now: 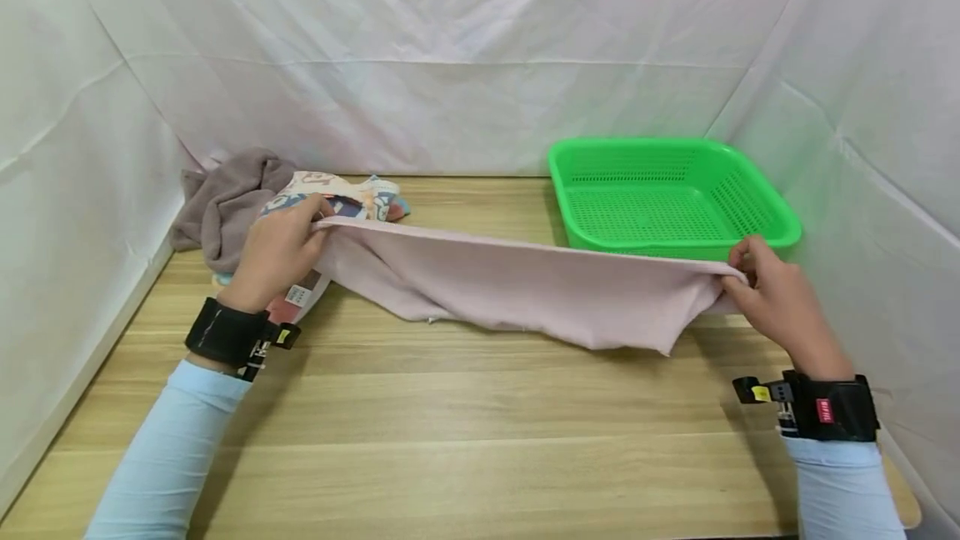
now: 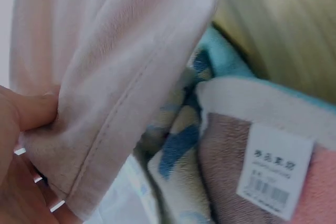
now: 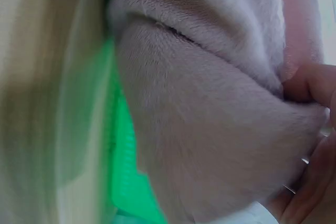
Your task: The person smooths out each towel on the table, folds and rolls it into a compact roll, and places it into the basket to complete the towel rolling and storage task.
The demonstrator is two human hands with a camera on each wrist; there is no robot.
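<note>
A white label [image 2: 275, 169] on a brown-and-pink cloth [image 2: 226, 153] carries a row of bold Chinese characters above a barcode [image 2: 268, 190], the print too blurred to read surely. A red tag [image 1: 825, 411] on the right wrist's black strap [image 1: 855, 411] shows pale lettering, too small to make out.

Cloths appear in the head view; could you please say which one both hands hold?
The pale pink cloth, stretched between left hand and right hand; the taupe cloth and patterned cloth lie heaped at left.
</note>
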